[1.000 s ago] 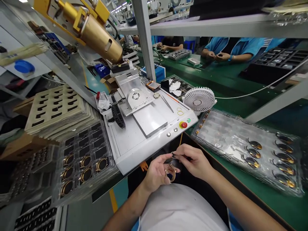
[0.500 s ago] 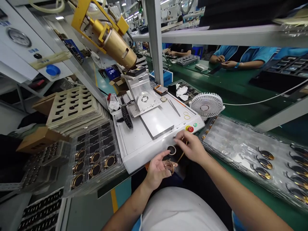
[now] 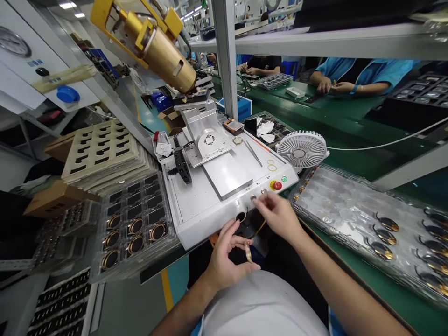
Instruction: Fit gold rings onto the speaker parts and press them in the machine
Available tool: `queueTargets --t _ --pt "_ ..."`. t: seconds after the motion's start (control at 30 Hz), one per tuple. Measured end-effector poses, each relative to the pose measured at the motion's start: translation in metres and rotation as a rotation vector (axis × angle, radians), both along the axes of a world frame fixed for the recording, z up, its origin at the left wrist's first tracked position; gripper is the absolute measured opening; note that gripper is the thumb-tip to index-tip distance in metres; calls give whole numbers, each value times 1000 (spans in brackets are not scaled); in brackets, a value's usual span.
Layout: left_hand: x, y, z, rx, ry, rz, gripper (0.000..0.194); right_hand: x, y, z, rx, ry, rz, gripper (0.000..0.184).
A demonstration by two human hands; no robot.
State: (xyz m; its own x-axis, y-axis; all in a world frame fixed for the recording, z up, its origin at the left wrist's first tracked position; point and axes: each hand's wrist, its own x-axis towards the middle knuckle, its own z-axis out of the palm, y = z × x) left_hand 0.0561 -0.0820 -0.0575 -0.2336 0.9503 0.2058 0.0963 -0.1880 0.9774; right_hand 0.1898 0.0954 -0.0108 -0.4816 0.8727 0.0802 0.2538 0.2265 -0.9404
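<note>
Bright ceiling lights [image 3: 66, 5], faint shadows, fisheye bending at the edges, slightly blurred right hand [image 3: 278, 215]

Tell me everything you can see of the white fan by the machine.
The white desk fan looks plastic, with a round grille of radial slats around a grey central hub. It faces up toward the camera, tilted, at the right corner of the white machine, beside a clear tray. A white cable runs right from it.

Blurred gold part [image 3: 248, 252] by left hand [image 3: 226, 256], too small to tell
</note>
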Motion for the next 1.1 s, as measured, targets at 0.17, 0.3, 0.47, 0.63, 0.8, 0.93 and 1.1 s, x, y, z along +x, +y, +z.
queueTargets --t 0.17,0.3,0.47,0.63,0.8,0.93,1.1 --pt "9 12 1 -8 472 -128 119 11 -50 -15 -310 232 134 52" --pt "9 20 8 21 423 -206 114 14 -43 -9 -410 353 64 41" --pt "4 22 9 93 112 -229 98 27 -34 -1 -466 346 137 35" --pt "-4 23 8 85 413 -290 101 33 -33 -3 -533 298 142 39" --pt "-8 21 8 86 582 -319 97 33 -34 -3 -611 335 161 43" --pt "-6 21 5 85 208 -266 92 33 -38 0 -671 386 79 45" --pt "0 28 4 97 -404 -119 49 34 -45 10 -810 421 98 45"
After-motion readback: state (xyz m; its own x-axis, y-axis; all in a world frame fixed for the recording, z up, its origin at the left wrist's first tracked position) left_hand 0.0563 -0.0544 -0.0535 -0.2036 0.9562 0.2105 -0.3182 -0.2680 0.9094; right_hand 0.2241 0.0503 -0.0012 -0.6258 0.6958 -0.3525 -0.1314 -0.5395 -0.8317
